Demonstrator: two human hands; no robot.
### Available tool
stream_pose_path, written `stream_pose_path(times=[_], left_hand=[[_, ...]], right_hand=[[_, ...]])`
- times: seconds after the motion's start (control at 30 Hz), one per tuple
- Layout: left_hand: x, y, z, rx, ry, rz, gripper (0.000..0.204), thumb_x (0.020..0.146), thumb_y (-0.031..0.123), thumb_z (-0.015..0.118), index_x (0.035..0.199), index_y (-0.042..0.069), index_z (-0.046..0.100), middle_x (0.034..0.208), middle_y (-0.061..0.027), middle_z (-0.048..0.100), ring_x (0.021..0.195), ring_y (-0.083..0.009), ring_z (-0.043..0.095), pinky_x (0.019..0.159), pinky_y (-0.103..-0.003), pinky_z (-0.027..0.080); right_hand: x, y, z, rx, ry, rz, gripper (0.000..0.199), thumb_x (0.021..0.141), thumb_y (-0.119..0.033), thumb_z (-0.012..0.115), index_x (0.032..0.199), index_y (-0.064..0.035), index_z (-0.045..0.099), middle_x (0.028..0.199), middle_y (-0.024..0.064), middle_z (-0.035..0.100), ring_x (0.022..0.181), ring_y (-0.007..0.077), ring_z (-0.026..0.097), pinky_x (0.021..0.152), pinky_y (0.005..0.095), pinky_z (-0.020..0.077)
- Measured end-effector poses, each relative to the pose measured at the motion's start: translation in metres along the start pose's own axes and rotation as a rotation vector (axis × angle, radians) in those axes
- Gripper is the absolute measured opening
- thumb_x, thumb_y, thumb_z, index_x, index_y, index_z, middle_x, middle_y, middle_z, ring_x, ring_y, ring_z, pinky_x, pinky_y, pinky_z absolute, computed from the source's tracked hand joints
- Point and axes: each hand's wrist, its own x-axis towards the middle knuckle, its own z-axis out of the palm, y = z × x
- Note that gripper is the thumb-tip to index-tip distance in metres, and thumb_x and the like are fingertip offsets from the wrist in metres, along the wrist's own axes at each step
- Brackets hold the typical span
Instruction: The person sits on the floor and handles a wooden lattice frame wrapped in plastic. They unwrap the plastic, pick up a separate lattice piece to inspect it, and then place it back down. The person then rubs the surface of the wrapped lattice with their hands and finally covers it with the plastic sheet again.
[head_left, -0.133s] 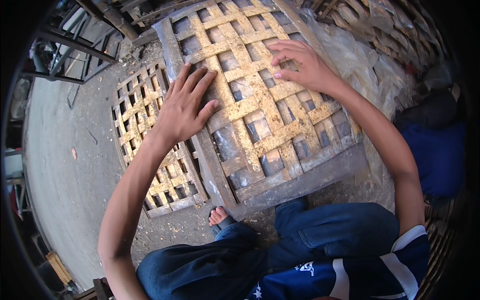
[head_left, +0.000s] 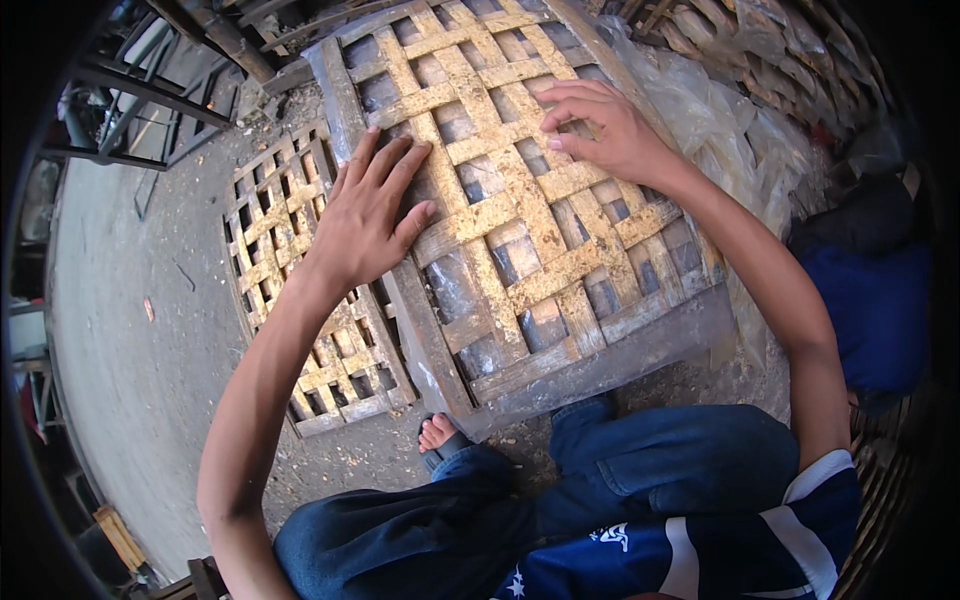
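A wooden lattice panel point(head_left: 540, 225), woven from yellowish, stained slats inside a weathered wooden frame, lies before me on plastic sheeting point(head_left: 620, 350). My left hand point(head_left: 370, 215) rests at the panel's left side, fingers stretched across the frame edge toward the slats and thumb spread. Over the upper right part of the lattice is my right hand point(head_left: 615, 135). Its fingers are bent and the thumb stands apart from them, with nothing visible between. Whether its fingertips touch the slats I cannot tell.
A second lattice panel point(head_left: 270, 240) lies on the ground to the left, partly under my left arm. Crumpled clear plastic point(head_left: 740, 140) spreads along the right. Stacked lattice pieces point(head_left: 770, 50) stand at the far right, dark metal frames point(head_left: 150, 90) at the far left. Blue cloth point(head_left: 865, 315) is beyond my right arm.
My right thumb has shifted slightly toward its fingers. My left hand and the panel have stayed in place.
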Motion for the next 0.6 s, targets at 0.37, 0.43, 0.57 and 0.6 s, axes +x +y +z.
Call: stream_pose_path(times=[0.37,0.43,0.57,0.6], left_hand=[[0.004,-0.002,0.000,0.012,0.007,0.002,0.067,0.105,0.055,0.041,0.156,0.012,0.040,0.160,-0.0155,0.040,0.156,-0.0417,0.018,0.127,-0.053,0.020],[0.004,-0.001,0.000,-0.004,0.004,-0.005,0.066,0.105,0.055,0.041,0.156,0.012,0.040,0.160,-0.0154,0.040,0.156,-0.0416,0.018,0.128,-0.053,0.020],[0.003,-0.001,-0.001,0.009,0.007,0.001,0.066,0.105,0.054,0.041,0.156,0.012,0.041,0.160,-0.0156,0.040,0.156,-0.0416,0.018,0.128,-0.053,0.020],[0.003,-0.001,-0.001,0.010,0.006,-0.001,0.066,0.105,0.055,0.041,0.156,0.012,0.041,0.160,-0.0155,0.040,0.156,-0.0415,0.018,0.128,-0.053,0.020]], right_hand=[[0.005,-0.032,-0.025,-0.052,-0.108,0.296,0.028,0.093,-0.030,0.072,0.080,-0.0057,0.072,0.074,0.0084,0.068,0.069,0.0213,0.062,0.073,0.0372,0.0509],[0.005,-0.033,-0.024,-0.112,-0.150,0.320,0.027,0.092,-0.028,0.074,0.085,-0.0026,0.072,0.075,0.0095,0.068,0.065,0.0215,0.061,0.066,0.0373,0.0491],[0.013,-0.044,-0.028,-0.198,-0.295,0.427,0.025,0.091,-0.028,0.072,0.081,-0.0043,0.073,0.076,0.0105,0.070,0.071,0.0207,0.066,0.069,0.0388,0.0521],[0.014,-0.044,-0.027,-0.197,-0.297,0.412,0.023,0.090,-0.027,0.072,0.083,-0.0049,0.074,0.077,0.0104,0.071,0.073,0.0214,0.067,0.071,0.0392,0.0527]])
